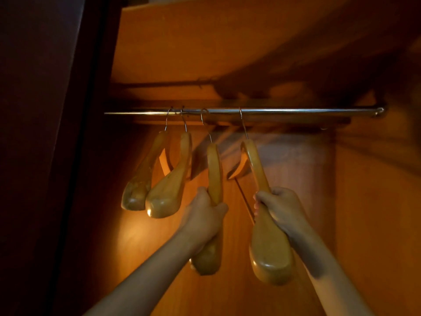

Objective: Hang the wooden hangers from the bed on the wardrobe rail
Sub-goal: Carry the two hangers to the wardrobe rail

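The open orange-brown wooden wardrobe (pixel 364 201) is carrying a shiny round metal rail (pixel 296 110), and four thick, glossy, honey-coloured wooden hangers with thin wire hooks are hanging on it, all sitting toward the rail's left end. The leftmost hanger (pixel 141 174) and the second hanger (pixel 173 185) are dangling free, touching at their broad lower ends. The left hand (pixel 202 215) is gripping the third hanger (pixel 215 169), fingers wrapped round its arm; the right hand (pixel 282 208) is clutching the fourth hanger (pixel 271 247) likewise, nearer the rail's middle
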